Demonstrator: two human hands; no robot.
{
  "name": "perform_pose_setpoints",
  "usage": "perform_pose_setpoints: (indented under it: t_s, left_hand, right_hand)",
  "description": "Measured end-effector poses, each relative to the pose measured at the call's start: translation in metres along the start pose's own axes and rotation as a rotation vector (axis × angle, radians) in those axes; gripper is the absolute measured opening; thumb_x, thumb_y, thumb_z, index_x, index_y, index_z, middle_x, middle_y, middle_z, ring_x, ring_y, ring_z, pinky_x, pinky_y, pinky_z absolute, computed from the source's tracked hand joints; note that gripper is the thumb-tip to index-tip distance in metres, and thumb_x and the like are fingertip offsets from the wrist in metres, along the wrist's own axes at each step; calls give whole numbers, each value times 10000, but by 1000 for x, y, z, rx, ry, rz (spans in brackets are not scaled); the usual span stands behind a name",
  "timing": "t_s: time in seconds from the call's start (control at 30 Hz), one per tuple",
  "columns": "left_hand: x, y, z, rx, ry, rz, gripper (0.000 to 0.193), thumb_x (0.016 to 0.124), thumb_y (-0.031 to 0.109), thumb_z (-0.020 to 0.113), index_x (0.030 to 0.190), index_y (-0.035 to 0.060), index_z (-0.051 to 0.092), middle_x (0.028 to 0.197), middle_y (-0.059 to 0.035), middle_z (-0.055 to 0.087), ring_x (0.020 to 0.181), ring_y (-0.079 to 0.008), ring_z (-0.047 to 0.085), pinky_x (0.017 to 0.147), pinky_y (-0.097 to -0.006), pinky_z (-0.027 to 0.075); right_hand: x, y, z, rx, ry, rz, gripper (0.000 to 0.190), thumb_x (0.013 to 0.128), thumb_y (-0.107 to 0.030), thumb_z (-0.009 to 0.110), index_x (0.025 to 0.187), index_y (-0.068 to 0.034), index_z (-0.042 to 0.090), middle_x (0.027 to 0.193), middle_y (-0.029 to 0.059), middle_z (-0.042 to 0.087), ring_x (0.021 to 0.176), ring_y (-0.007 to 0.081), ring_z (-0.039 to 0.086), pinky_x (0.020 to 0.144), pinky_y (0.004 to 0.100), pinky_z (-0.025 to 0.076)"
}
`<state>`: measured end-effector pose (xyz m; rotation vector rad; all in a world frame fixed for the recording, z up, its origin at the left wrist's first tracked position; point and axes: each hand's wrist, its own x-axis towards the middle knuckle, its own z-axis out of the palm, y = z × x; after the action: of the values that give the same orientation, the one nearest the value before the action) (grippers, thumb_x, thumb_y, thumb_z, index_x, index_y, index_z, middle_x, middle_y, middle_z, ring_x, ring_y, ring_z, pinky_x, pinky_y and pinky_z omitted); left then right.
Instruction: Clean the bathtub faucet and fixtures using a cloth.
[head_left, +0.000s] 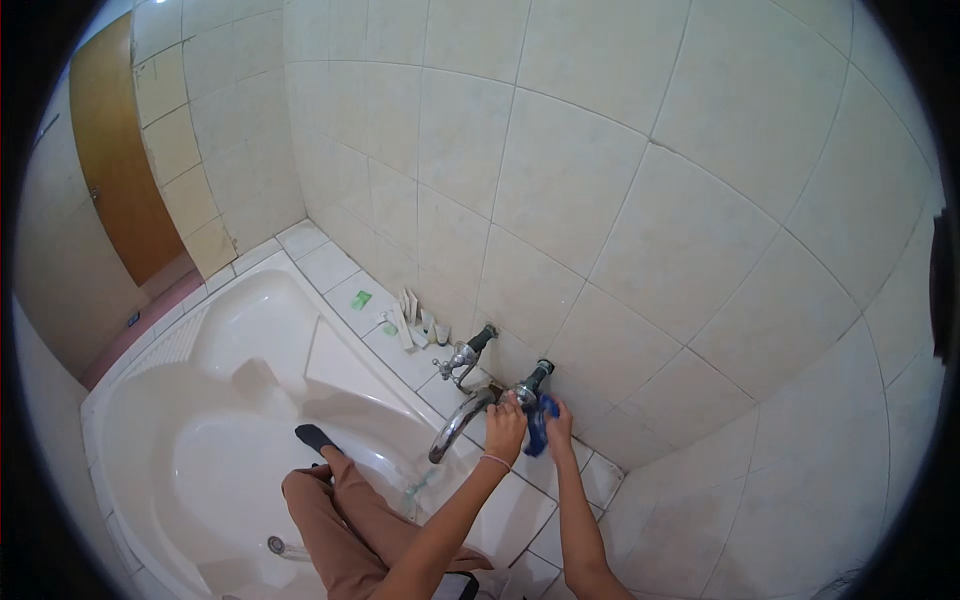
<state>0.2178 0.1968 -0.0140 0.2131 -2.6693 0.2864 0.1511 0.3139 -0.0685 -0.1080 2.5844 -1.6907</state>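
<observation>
A chrome wall-mounted faucet has a curved spout (457, 429) reaching over the white corner bathtub (187, 450). My left hand (505, 431) is on the faucet's right side, its fingers at the chrome valve (523, 393); how firmly they grip is hard to see. Just to its right, my right hand (559, 429) holds a blue cloth (537, 427), which hangs beside and below the valve. The left cross handle (446, 367) stands free of both hands. Dark green pipe fittings (541, 369) join the faucet to the tiled wall.
Several small tubes and boxes (409, 319) and a green packet (361, 300) lie on the tiled ledge. My legs in brown trousers (322, 517) are inside the tub, near the round drain (276, 544). A wooden door (124, 157) stands far left.
</observation>
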Motion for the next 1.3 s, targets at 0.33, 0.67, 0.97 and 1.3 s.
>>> perform_pose_setpoints:
  t_s: [0.33, 0.67, 0.97, 1.3]
  left_hand:
    - [-2, 5, -5, -34, -28, -5, 459, 871, 92, 503, 1265, -143, 511, 837, -118, 579, 735, -195, 530, 809, -329, 395]
    - [-2, 3, -1, -9, -19, 2, 462, 880, 90, 488, 1278, -143, 505, 838, -115, 576, 732, -194, 515, 815, -327, 385]
    - [0, 10, -4, -8, 9, -4, 461, 883, 106, 496, 1272, -141, 516, 849, -113, 585, 744, -191, 522, 813, -323, 385]
    - [1, 6, -2, 13, -29, -24, 462, 887, 108, 492, 1276, -141, 514, 859, -120, 591, 753, -188, 525, 806, -322, 385]
  right_hand:
    - [11, -22, -18, 325, -242, 180, 434, 870, 88, 478, 1261, -54, 600, 1139, 84, 655, 966, 185, 589, 897, 250, 437]
    - [34, -155, -41, -352, -75, -788, 506, 727, 69, 528, 1187, -101, 653, 1197, 102, 634, 1085, 278, 560, 926, 362, 470]
    - [102, -68, -39, -323, -650, -670, 478, 670, 67, 521, 1071, -105, 714, 1151, 121, 645, 1026, 335, 554, 927, 385, 453]
    - [0, -91, -30, -456, -170, -545, 560, 651, 77, 495, 1129, -123, 707, 1196, 96, 643, 994, 317, 586, 901, 368, 468]
